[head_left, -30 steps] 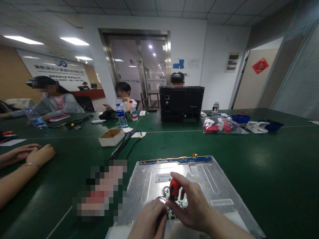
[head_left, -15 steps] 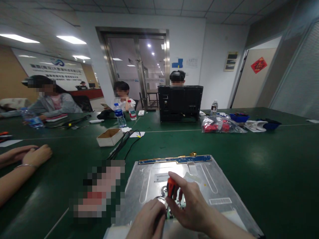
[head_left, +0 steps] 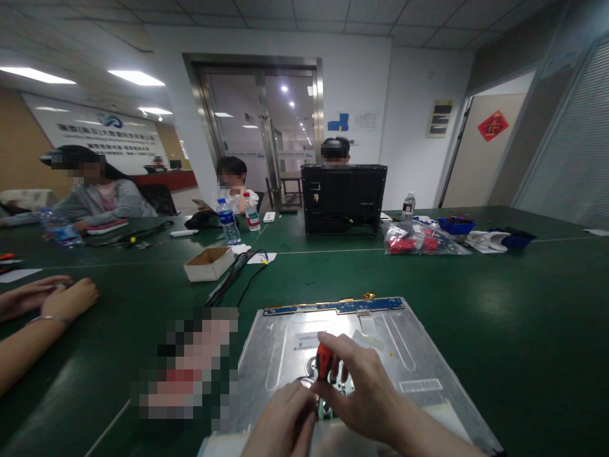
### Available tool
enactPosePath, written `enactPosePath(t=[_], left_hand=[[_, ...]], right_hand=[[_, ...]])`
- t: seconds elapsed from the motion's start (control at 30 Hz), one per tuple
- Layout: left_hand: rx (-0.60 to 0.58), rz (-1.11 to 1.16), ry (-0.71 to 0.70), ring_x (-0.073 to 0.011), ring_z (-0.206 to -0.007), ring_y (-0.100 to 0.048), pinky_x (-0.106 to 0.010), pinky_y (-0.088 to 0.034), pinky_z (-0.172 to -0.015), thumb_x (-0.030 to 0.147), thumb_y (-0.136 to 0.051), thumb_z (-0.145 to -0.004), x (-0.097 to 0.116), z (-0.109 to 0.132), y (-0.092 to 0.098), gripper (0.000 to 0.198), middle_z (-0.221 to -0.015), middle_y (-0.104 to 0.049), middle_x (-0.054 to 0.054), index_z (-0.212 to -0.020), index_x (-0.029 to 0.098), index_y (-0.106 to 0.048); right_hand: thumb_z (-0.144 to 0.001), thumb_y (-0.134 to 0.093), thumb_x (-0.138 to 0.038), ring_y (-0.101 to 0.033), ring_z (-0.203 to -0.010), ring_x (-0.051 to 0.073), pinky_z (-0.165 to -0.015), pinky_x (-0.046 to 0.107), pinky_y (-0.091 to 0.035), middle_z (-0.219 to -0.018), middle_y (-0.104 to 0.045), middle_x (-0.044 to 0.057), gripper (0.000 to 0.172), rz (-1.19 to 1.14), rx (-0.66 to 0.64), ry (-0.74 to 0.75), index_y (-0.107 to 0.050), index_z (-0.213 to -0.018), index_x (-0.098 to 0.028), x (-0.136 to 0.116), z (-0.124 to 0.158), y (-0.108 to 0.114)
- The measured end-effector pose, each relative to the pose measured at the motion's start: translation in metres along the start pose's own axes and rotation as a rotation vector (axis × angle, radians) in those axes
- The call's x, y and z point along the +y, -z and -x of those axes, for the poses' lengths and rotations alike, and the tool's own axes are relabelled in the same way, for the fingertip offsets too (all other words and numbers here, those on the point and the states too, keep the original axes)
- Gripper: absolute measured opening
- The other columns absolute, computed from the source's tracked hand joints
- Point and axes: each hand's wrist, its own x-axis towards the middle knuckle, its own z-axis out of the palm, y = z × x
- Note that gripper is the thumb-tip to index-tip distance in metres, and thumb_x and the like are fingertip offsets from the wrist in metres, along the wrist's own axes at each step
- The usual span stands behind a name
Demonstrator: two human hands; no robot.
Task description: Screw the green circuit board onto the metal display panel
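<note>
At the near side of the long green table (head_left: 480, 298), a person is working with both hands over a flat silvery metal panel (head_left: 423, 355) that lies in front of them. The right hand (head_left: 366, 384) is grasping a red-and-black screwdriver (head_left: 325, 363) by its handle, which stands nearly upright over the near middle of the panel, thumb low on it and index finger up by its top. Beneath, partly covered by the fingers, I can see a green circuit board (head_left: 326, 410). The left hand (head_left: 285, 409) is bent just left of the tool's lower end, fingers curled down at the board; whether it grips anything there I cannot tell. Along the panel's far edge runs a narrow blue circuit strip (head_left: 333, 307), and a pale label (head_left: 421, 385) sits on its right part. To the left, beyond a blurred-out patch, black cables (head_left: 231, 277) stretch beside an open cardboard box (head_left: 209, 264). At the far left, another person's hands (head_left: 69, 298) are held close together above the table. Farther off stand two bottles (head_left: 229, 223), a black monitor-like case (head_left: 345, 200) and, right of it, a clear plastic bag (head_left: 421, 241) with red things inside, near a blue tray (head_left: 455, 226).
</note>
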Motion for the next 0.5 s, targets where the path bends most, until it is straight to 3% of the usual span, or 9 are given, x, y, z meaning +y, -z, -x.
enactPosePath(t=[0.27,0.5], left_hand=[[-0.065,-0.058,-0.002,-0.0243,-0.089,-0.068,-0.031,-0.056,-0.084,0.014,-0.048,-0.093,-0.0049,0.0010,0.0015,0.014,-0.096,-0.070,-0.010,-0.094,0.022,-0.060],[-0.079,-0.067,-0.002,-0.0236,-0.088,-0.068,-0.029,-0.056,-0.082,0.014,-0.049,-0.093,-0.0019,0.0001,0.0035,0.012,-0.095,-0.070,-0.009,-0.092,0.022,-0.059]], right_hand=[[-0.096,-0.051,-0.018,-0.063,-0.062,0.017,-0.056,0.029,-0.055,-0.092,-0.070,0.006,0.069,0.019,-0.027,-0.005,-0.024,-0.159,-0.020,-0.0011,0.0016,0.0010],[-0.092,-0.051,-0.014,-0.064,-0.062,0.016,-0.058,0.028,-0.055,-0.093,-0.072,0.006,0.062,-0.041,-0.011,-0.015,-0.032,-0.151,-0.020,-0.0057,0.0013,0.0022]])
